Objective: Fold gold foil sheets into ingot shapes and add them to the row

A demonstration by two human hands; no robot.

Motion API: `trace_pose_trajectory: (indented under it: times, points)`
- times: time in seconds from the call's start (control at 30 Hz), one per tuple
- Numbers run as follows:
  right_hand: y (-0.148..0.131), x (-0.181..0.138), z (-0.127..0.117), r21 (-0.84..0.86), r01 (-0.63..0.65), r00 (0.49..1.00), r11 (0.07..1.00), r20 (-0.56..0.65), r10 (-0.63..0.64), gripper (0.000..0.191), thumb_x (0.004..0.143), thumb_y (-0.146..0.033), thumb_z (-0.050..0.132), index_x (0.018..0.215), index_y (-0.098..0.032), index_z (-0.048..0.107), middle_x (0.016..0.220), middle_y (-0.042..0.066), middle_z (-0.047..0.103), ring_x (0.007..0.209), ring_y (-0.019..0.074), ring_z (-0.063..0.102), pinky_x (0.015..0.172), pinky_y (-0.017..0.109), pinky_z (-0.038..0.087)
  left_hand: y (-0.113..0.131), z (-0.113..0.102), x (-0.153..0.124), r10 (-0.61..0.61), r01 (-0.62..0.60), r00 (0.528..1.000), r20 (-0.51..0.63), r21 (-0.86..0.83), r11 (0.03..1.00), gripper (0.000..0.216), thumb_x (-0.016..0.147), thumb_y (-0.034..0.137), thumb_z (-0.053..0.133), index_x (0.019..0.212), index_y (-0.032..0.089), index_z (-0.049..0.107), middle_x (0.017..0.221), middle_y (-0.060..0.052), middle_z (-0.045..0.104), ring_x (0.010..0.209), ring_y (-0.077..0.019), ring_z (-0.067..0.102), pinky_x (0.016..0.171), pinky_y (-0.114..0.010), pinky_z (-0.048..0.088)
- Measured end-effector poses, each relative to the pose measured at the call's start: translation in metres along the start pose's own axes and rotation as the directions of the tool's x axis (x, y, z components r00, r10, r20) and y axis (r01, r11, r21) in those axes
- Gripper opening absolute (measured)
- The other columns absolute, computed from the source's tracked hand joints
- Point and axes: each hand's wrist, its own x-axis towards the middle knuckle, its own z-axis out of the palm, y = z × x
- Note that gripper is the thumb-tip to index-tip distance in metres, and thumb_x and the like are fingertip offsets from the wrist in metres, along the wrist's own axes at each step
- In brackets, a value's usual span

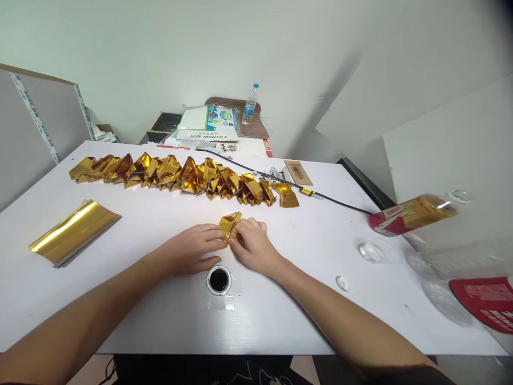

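A small sheet of gold foil paper (227,226), partly folded, lies on the white table between my hands. My right hand (255,247) has its thumb and fingers closed on the near right side of the paper. At the paper's left edge rest the fingertips of my left hand (196,249); its fingers are stretched out flat and the thumb stands apart. Beyond both hands runs a long row of folded gold foil pieces (172,174), packed against one another. A separate folded gold piece (288,197) sits at the row's right end.
To the left lies a stack of gold foil sheets (76,232). A round black-centred fitting (219,279) is just in front of my hands. A black cable (340,202) crosses the back right. Bottles, one with a drink (417,215), and a white cap (343,283) are at right.
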Motion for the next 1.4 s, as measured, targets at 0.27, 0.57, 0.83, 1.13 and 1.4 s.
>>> trace_pose_trajectory:
  times: [0.27, 0.57, 0.83, 1.13, 1.4]
  points:
    - [0.0, 0.0, 0.001, -0.01, 0.01, 1.0, 1.0, 0.001, -0.01, 0.013, 0.099, -0.028, 0.058, 0.088, -0.022, 0.054, 0.096, 0.006, 0.068, 0.099, 0.0282, 0.056, 0.084, 0.04, 0.033, 0.001, -0.002, 0.001, -0.013, 0.013, 1.0, 0.004, 0.008, 1.0, 0.019, 0.097, 0.023, 0.064, 0.114, 0.019, 0.07, 0.117, -0.012, 0.074, 0.114, -0.0275, 0.068, 0.105, -0.045, 0.057]
    - [-0.004, 0.0, 0.002, -0.005, -0.012, 1.0, 1.0, -0.027, 0.012, 0.006, 0.092, -0.025, 0.063, 0.091, -0.022, 0.058, 0.09, 0.004, 0.069, 0.098, 0.0279, 0.057, 0.085, 0.041, 0.032, 0.003, 0.001, 0.004, -0.019, 0.018, 1.0, 0.016, 0.048, 0.999, 0.012, 0.101, 0.021, 0.058, 0.106, 0.017, 0.068, 0.109, -0.01, 0.073, 0.108, -0.0263, 0.067, 0.104, -0.043, 0.057]
    - [-0.002, 0.002, 0.002, 0.016, -0.014, 1.0, 1.0, -0.008, 0.014, 0.002, 0.093, -0.023, 0.062, 0.094, -0.022, 0.062, 0.091, 0.003, 0.07, 0.098, 0.0263, 0.057, 0.086, 0.041, 0.031, 0.005, 0.002, 0.003, -0.035, 0.035, 0.999, 0.001, 0.063, 0.997, 0.013, 0.099, 0.015, 0.058, 0.107, 0.017, 0.069, 0.114, -0.01, 0.074, 0.115, -0.0255, 0.066, 0.106, -0.042, 0.056]
    - [0.005, 0.0, -0.002, 0.074, 0.016, 0.999, 0.997, 0.036, -0.019, 0.015, 0.097, -0.017, 0.054, 0.107, -0.024, 0.063, 0.095, 0.004, 0.071, 0.103, 0.0272, 0.057, 0.09, 0.043, 0.034, 0.005, 0.008, 0.004, 0.039, -0.031, 0.999, -0.029, 0.226, 0.974, 0.023, 0.102, 0.009, 0.05, 0.108, 0.015, 0.071, 0.114, -0.011, 0.076, 0.111, -0.0238, 0.069, 0.104, -0.042, 0.058]
    - [0.003, 0.001, -0.001, 0.089, -0.021, 1.0, 0.996, 0.017, 0.019, 0.024, 0.088, -0.014, 0.058, 0.109, -0.024, 0.061, 0.088, 0.001, 0.068, 0.098, 0.0257, 0.059, 0.09, 0.042, 0.034, 0.006, 0.005, 0.005, 0.012, -0.004, 0.999, -0.038, 0.193, 0.981, 0.018, 0.101, 0.011, 0.054, 0.104, 0.016, 0.071, 0.109, -0.01, 0.075, 0.111, -0.0241, 0.069, 0.1, -0.041, 0.059]
